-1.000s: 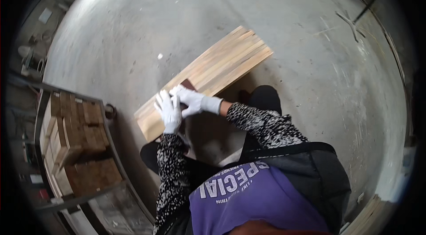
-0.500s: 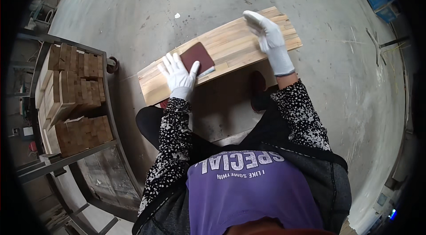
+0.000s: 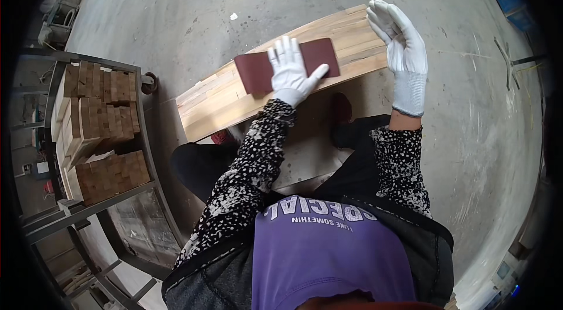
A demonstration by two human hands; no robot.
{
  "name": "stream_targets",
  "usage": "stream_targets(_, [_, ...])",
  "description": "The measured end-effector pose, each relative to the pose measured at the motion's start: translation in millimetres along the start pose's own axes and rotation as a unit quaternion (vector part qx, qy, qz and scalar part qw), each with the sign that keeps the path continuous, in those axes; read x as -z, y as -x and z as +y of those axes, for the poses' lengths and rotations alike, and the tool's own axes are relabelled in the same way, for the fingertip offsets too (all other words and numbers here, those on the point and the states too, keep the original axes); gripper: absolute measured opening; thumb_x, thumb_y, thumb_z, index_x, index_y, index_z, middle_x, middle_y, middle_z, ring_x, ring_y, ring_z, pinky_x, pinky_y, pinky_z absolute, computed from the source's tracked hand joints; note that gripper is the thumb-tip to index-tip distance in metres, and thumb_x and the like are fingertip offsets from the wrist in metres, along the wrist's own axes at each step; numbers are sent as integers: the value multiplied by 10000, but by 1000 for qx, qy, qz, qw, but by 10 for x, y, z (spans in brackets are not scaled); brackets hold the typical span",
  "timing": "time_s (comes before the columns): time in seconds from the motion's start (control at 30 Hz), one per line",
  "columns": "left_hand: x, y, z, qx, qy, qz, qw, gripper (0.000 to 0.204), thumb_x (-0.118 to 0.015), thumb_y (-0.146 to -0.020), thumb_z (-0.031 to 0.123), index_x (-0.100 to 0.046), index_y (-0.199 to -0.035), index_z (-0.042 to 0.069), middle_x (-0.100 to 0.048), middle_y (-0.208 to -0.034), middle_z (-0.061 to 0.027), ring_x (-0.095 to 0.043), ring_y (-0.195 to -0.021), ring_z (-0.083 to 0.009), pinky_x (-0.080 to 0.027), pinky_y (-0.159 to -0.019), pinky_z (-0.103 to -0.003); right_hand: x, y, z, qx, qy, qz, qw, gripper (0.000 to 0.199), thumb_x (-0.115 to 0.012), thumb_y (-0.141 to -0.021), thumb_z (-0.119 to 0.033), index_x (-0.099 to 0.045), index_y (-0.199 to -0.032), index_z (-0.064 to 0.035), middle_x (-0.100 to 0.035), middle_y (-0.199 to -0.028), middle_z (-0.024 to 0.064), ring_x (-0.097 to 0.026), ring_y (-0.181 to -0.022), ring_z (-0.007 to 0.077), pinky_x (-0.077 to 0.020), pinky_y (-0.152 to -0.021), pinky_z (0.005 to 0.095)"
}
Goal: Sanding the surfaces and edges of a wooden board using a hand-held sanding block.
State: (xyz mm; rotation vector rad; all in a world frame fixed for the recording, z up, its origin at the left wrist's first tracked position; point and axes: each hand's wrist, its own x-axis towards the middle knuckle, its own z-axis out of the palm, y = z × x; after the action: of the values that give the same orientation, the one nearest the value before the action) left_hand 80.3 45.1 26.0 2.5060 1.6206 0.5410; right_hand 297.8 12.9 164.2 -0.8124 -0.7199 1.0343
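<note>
Left hand [image 3: 288,75] (white glove, sleeve with black-and-white speckles) is lying flat on a maroon sheet [image 3: 319,55], fingers fanned out and not clenched around anything. The sheet's across the middle part of a long pale wooden board [image 3: 211,108], poking out on both sides of the hand. Right hand [image 3: 404,46], also gloved in white, is up by the board's right end, fingers loose, extended and a bit curved; honestly can't tell if it's touching the wood. Off to the left there's a metal cart [image 3: 117,198] with wood blocks [image 3: 111,178] stacked on it.
</note>
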Motion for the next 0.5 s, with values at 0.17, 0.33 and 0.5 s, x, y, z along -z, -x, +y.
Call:
stream_targets(0.17, [-29,-7,88,-84,22,12,996,1022,-428,-830,736,-271,-1440,-69,-224,-1511,-275,-147,-1429,-404,-47,-1170,-493,-33,-28,49,-6,172,48,984,436,-564,-941,-282,-585,-1218,54,-642,-1169,173,-603,-1131,266,-454,-991,351])
stream_targets(0.33, [351,281,-330,-74,94,42,992,796,-547,-916,480,-280,-1429,-67,-300,-1471,-282,-244,-1384,-439,-181,-1155,-467,-247,42,536,58,571,-163,802,724,-615,-848,-539,-519,-1308,11,-575,-1283,196,-534,-1202,324,-416,-1012,395])
stream_targets(0.5, [702,672,-709,43,106,90,989,797,-597,-897,437,-273,-1437,-52,-315,-1463,-271,-242,-1376,-457,-214,-1139,-484,-520,434,1314,153,752,-315,558,882,-622,-765,-634,-450,-1352,2,-477,-1307,251,-408,-1259,410,-213,-1128,505])
